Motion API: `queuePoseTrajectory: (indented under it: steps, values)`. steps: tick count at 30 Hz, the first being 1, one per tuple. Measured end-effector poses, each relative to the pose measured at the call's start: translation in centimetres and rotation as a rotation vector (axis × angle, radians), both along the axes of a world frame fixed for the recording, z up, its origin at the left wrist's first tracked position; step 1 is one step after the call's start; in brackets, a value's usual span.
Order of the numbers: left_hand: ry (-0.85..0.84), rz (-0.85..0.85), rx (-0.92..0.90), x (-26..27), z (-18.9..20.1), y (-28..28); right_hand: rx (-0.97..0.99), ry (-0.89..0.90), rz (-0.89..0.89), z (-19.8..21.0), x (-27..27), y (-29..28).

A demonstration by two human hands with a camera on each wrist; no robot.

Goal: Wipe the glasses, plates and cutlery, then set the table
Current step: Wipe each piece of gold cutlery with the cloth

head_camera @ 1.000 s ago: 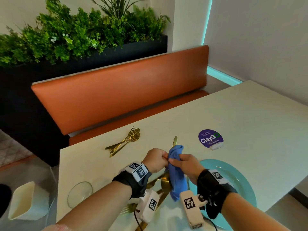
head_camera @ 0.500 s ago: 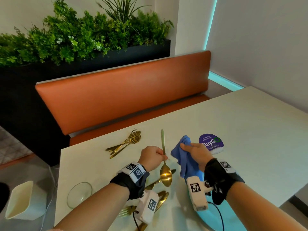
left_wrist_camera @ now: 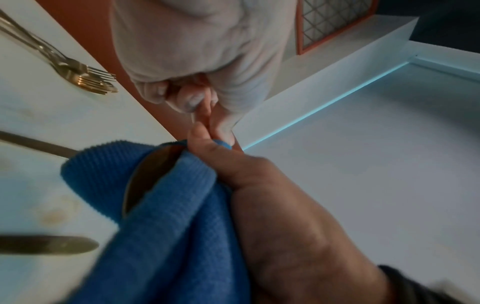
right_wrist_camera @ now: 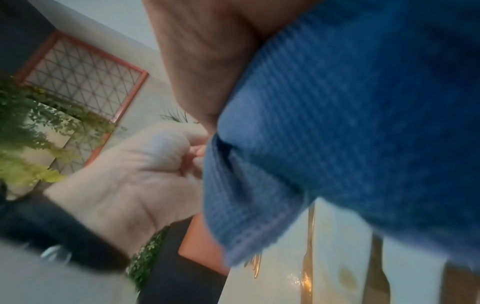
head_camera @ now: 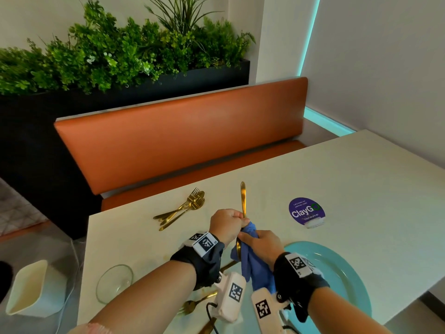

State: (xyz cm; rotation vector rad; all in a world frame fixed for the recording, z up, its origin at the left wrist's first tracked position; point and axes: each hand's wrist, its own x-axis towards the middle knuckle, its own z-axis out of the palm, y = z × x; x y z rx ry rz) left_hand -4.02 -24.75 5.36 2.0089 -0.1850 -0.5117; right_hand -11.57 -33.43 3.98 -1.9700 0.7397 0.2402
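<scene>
Near the table's front edge, the left hand (head_camera: 227,225) grips the gold spoon (head_camera: 243,201) mid-handle, handle pointing far, bowl nearest; just below, the right hand (head_camera: 261,244) clamps the blue cloth (head_camera: 255,266) around that bowl.

One white table (head_camera: 313,179). One gold spoon (head_camera: 243,198) and one blue cloth (head_camera: 252,263), between two hands: left hand (head_camera: 226,225), right hand (head_camera: 262,244). One teal plate (head_camera: 342,273) near right. One clear glass (head_camera: 114,283) near left. One far-left cutlery pile (head_camera: 183,209) with at least two forks; its full count is unclear. Three more gold pieces near the wrists, among them one fork (head_camera: 192,306). One purple sticker (head_camera: 307,210). One orange bench (head_camera: 180,141), one planter (head_camera: 120,59), one white container (head_camera: 36,290).
</scene>
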Motion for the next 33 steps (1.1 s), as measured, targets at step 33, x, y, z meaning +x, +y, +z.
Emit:
queuePoseTrajectory:
  steps: [33]
  values:
    - [0.192,0.169,-0.091,1.9,-0.2,2.1,-0.122,0.016,0.035,1.7,0.8,-3.7]
